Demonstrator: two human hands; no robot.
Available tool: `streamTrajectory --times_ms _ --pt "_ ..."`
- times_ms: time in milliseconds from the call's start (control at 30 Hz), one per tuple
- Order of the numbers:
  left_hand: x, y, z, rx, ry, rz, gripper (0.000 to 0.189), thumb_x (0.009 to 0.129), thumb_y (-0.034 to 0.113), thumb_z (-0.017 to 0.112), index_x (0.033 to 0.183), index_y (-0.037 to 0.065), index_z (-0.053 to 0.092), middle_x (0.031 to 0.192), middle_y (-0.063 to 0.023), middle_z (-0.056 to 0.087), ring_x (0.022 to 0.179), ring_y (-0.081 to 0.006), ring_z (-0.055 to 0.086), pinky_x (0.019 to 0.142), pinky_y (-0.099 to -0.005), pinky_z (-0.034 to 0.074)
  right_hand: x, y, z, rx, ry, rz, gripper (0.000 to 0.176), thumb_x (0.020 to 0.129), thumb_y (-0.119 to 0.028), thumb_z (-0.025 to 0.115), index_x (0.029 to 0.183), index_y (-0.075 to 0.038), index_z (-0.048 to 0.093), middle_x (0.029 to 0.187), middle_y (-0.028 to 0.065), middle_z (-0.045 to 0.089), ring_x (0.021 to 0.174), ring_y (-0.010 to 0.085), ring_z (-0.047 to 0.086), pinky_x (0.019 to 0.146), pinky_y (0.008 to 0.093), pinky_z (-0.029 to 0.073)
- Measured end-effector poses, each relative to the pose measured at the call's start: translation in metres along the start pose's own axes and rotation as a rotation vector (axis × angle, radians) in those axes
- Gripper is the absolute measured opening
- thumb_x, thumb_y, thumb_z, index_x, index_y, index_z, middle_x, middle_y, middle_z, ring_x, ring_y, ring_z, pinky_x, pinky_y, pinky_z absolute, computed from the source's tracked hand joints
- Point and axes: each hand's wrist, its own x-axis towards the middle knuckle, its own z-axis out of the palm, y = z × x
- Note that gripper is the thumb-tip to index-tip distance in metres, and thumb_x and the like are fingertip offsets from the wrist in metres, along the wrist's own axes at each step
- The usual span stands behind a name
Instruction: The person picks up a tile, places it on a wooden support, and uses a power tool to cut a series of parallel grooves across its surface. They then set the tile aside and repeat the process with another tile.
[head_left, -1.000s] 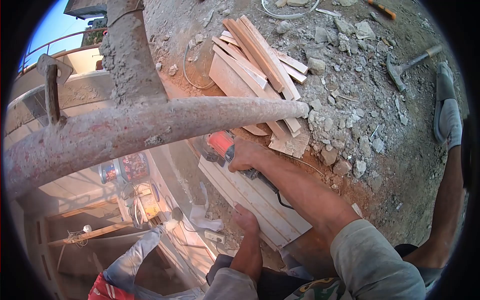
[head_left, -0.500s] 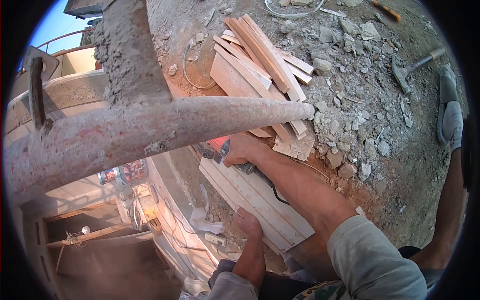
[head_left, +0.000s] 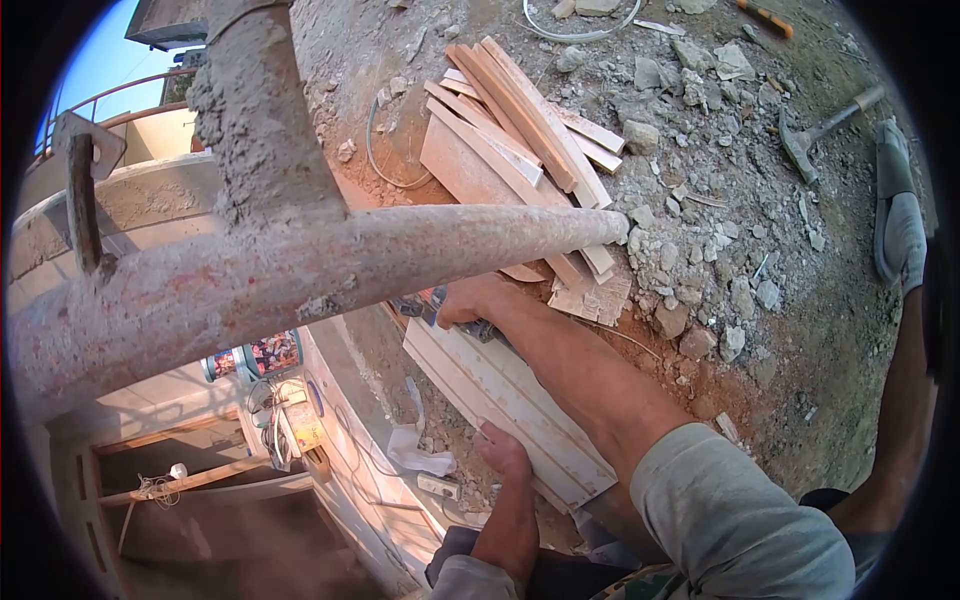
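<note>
Head view is showing me the right hand (head_left: 467, 302) clasping a red-and-grey power tool (head_left: 482, 330) at the far end of a pale, grooved board (head_left: 500, 388). A stained pipe (head_left: 450, 236) is crossing in front, covering part of the tool, so I'm not making out its working end. Curled fingers of the left hand (head_left: 505, 452) are touching the board's left edge; whether they're gripping it, I cannot tell. The right forearm is covering some of the board, and haze is blurring the recess (head_left: 220, 525) at lower left.
</note>
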Motion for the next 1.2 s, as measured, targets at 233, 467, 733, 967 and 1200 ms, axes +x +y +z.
streamTrajectory --times_ms 233,467,733,967,1200 --pt "-0.008 0.017 -0.011 0.016 -0.050 -0.025 0.073 0.100 0.053 0.038 0.117 -0.015 0.057 0.113 -0.0372 0.060 0.106 -0.0504 0.057 0.094 -0.0515 0.042 0.018 0.002 0.012 -0.017 0.032 0.003 0.068 0.063 -0.034 0.080 0.120 -0.001 0.066 0.125 0.0179 0.065 0.117 0.0309 0.062 0.099 0.0441 0.049" --pt "-0.010 0.017 -0.011 -0.036 -0.068 -0.004 0.072 0.100 0.053 0.034 0.116 -0.013 0.058 0.113 -0.0371 0.060 0.107 -0.0516 0.056 0.094 -0.0528 0.041 0.014 0.000 0.014 0.015 0.135 -0.005 0.066 0.064 -0.034 0.079 0.120 -0.001 0.067 0.125 0.0171 0.065 0.118 0.0306 0.062 0.099 0.0444 0.048" --pt "-0.009 0.018 -0.012 0.018 -0.081 0.002 0.072 0.100 0.055 0.035 0.115 -0.012 0.056 0.110 -0.0365 0.060 0.104 -0.0507 0.057 0.094 -0.0527 0.042 0.018 0.006 0.017 0.044 -0.011 0.011 0.073 0.065 -0.031 0.079 0.128 0.000 0.060 0.127 0.0162 0.064 0.119 0.0302 0.061 0.098 0.0425 0.049" --pt "-0.014 0.027 -0.012 0.010 -0.072 -0.058 0.072 0.101 0.053 0.031 0.108 -0.015 0.056 0.109 -0.0371 0.059 0.103 -0.0520 0.055 0.093 -0.0534 0.040 -0.028 0.005 0.007 0.080 -0.010 0.084 0.093 0.063 -0.029 0.080 0.137 0.008 0.038 0.124 0.0222 0.063 0.117 0.0322 0.062 0.098 0.0422 0.050" --pt "-0.014 0.030 -0.014 -0.020 -0.096 -0.025 0.074 0.102 0.052 0.029 0.106 -0.016 0.056 0.109 -0.0383 0.058 0.103 -0.0526 0.054 0.093 -0.0529 0.039 -0.059 0.007 0.005 0.119 0.011 0.116 0.090 0.064 -0.027 0.079 0.136 0.008 0.037 0.126 0.0234 0.061 0.118 0.0340 0.061 0.098 0.0432 0.049"
